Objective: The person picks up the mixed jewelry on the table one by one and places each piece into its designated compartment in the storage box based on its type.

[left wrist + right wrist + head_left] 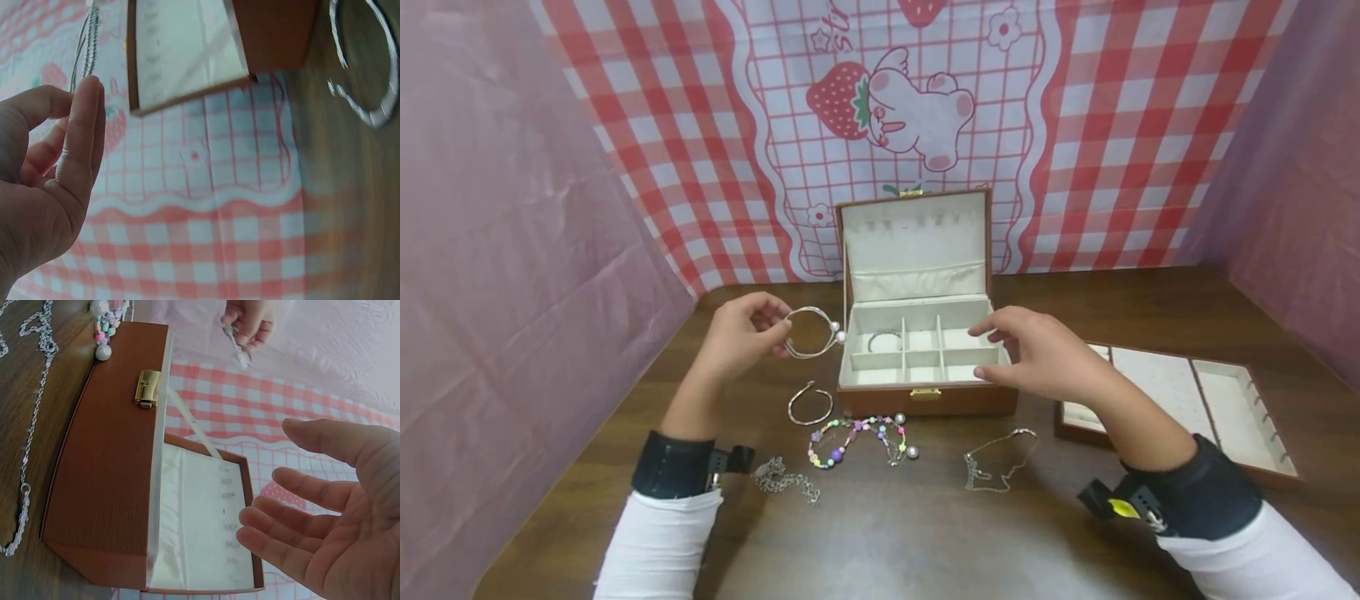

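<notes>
My left hand (741, 337) pinches a silver bangle (839, 335) with pearl-like balls between thumb and fingers, left of a brown jewelry box (880, 403). In the left wrist view the bangle (93, 44) shows edge-on above the fingertips. My right hand (1037, 350) is over the box's right compartments, fingers spread and holding nothing. The right wrist view shows its palm (350, 531) beside the open lid (206, 512). One silver bracelet (871, 342) lies in the back left compartment. Another silver bracelet (811, 423), with a gap in its band, lies on the table.
Before the box lie colorful beaded bracelets (838, 455), a silver chain (790, 480) and a thin necklace (992, 489). A lined tray (1157, 383) is on the right, partly behind my right forearm. Checked cloth (1135, 150) hangs behind the wooden table (910, 542).
</notes>
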`<state>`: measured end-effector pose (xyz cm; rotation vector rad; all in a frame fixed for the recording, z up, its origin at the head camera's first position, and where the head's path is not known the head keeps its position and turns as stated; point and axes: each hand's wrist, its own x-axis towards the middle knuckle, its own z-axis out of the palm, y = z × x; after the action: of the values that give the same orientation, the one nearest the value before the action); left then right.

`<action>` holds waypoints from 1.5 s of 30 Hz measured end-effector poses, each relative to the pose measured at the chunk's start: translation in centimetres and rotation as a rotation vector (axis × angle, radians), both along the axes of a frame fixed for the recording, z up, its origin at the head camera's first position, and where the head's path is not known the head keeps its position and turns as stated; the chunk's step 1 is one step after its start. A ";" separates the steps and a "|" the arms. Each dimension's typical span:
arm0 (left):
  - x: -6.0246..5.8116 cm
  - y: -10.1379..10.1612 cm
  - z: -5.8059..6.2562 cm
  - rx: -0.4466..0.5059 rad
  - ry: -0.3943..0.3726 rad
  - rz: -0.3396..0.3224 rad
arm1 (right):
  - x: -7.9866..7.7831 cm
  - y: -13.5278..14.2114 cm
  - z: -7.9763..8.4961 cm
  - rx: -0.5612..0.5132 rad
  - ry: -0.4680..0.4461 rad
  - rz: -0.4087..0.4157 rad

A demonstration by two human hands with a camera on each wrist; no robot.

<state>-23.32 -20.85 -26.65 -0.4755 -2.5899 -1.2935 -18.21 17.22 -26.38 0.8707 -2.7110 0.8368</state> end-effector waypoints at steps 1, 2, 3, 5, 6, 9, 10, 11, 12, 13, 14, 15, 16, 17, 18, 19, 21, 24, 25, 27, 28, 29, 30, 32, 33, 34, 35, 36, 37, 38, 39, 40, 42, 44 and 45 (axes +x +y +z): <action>0.1 0.4 0.1 0.029 -0.003 -0.002 | 0.0 -0.1 0.0 -0.010 -0.005 -0.001; 0.1 0.7 0.3 0.054 -0.004 -0.004 | -0.1 -0.2 0.1 -0.020 -0.010 -0.001; 0.2 1.0 0.4 0.081 -0.010 -0.008 | -0.1 -0.3 0.1 -0.030 -0.015 -0.001; 0.3 1.7 0.7 0.125 -0.013 -0.016 | -0.2 -0.5 0.2 -0.053 -0.022 -0.003; 0.3 2.0 0.8 0.145 -0.016 -0.021 | -0.3 -0.6 0.2 -0.067 -0.027 -0.003; 0.1 2.9 0.9 0.192 -0.023 -0.046 | -0.5 -0.9 0.2 -0.108 -0.030 0.001; 0.1 3.3 0.9 0.204 -0.023 -0.056 | -0.6 -1.1 0.2 -0.121 -0.027 0.004; 0.0 3.7 0.8 0.218 -0.023 -0.069 | -0.8 -1.2 0.2 -0.136 -0.023 0.009; -0.1 4.1 0.8 0.229 -0.022 -0.082 | -0.9 -1.4 0.2 -0.153 -0.019 0.017; -0.1 4.5 0.6 0.243 -0.021 -0.098 | -1.0 -1.6 0.2 -0.170 -0.015 0.024; -0.1 4.8 0.5 0.252 -0.017 -0.114 | -1.1 -1.8 0.2 -0.189 -0.011 0.031; 0.1 5.3 0.5 0.259 -0.013 -0.126 | -1.2 -2.0 0.1 -0.209 -0.014 0.039; 0.2 5.7 0.4 0.265 -0.011 -0.139 | -1.2 -2.2 0.1 -0.237 -0.025 0.047; 0.4 6.2 0.2 0.275 -0.013 -0.154 | -1.2 -2.4 0.0 -0.267 -0.041 0.056; 0.6 6.7 0.2 0.281 -0.013 -0.168 | -1.1 -2.6 0.0 -0.300 -0.061 0.065; 0.8 7.1 0.1 0.280 -0.011 -0.183 | -1.1 -2.7 -0.1 -0.333 -0.085 0.071; 1.3 7.9 0.0 0.286 -0.011 -0.221 | -0.9 -3.1 -0.2 -0.398 -0.138 0.090; 1.9 8.8 -0.2 0.281 -0.011 -0.278 | -0.7 -3.5 -0.5 -0.460 -0.208 0.108; 2.0 9.0 -0.2 0.277 -0.011 -0.294 | -0.7 -3.6 -0.6 -0.470 -0.226 0.114; 2.3 9.4 -0.3 0.276 -0.014 -0.312 | -0.6 -3.7 -0.7 -0.479 -0.260 0.119; 2.5 9.6 -0.4 0.275 -0.013 -0.316 | -0.6 -3.8 -0.8 -0.479 -0.273 0.116; 2.6 9.8 -0.4 0.274 -0.011 -0.317 | -0.6 -3.8 -0.8 -0.481 -0.284 0.116; 2.7 9.9 -0.4 0.276 -0.010 -0.318 | -0.6 -3.9 -0.9 -0.485 -0.294 0.114; 2.8 10.1 -0.5 0.290 -0.009 -0.315 | -0.6 -4.0 -0.9 -0.503 -0.318 0.107; 2.9 10.3 -0.6 0.299 -0.009 -0.314 | -0.6 -4.0 -1.0 -0.517 -0.329 0.105; 2.9 10.4 -0.6 0.311 -0.010 -0.315 | -0.5 -4.1 -1.0 -0.530 -0.337 0.101; 3.0 10.4 -0.7 0.322 -0.012 -0.314 | -0.5 -4.1 -1.0 -0.546 -0.346 0.097; 3.1 10.5 -0.7 0.336 -0.015 -0.317 | -0.5 -4.2 -1.0 -0.565 -0.356 0.092; 3.1 10.6 -0.7 0.351 -0.019 -0.321 | -0.5 -4.2 -1.0 -0.584 -0.366 0.087; 3.2 10.7 -0.7 0.364 -0.022 -0.325 | -0.5 -4.3 -1.0 -0.600 -0.372 0.081; 3.3 10.8 -0.7 0.377 -0.024 -0.330 | -0.5 -4.3 -1.0 -0.618 -0.381 0.077; 3.3 10.8 -0.7 0.388 -0.026 -0.335 | -0.5 -4.3 -1.0 -0.631 -0.386 0.071; 3.4 10.9 -0.6 0.405 -0.023 -0.345 | -0.6 -4.3 -0.9 -0.658 -0.398 0.063; 3.5 10.9 -0.6 0.417 -0.018 -0.352 | -0.6 -4.3 -0.8 -0.678 -0.406 0.062; 3.5 10.9 -0.6 0.421 -0.018 -0.354 | -0.5 -4.3 -0.8 -0.688 -0.410 0.064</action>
<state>-19.83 -9.92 -27.21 -0.8634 -2.2137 -1.9021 -18.75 12.96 -27.17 0.6728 -2.3809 1.9769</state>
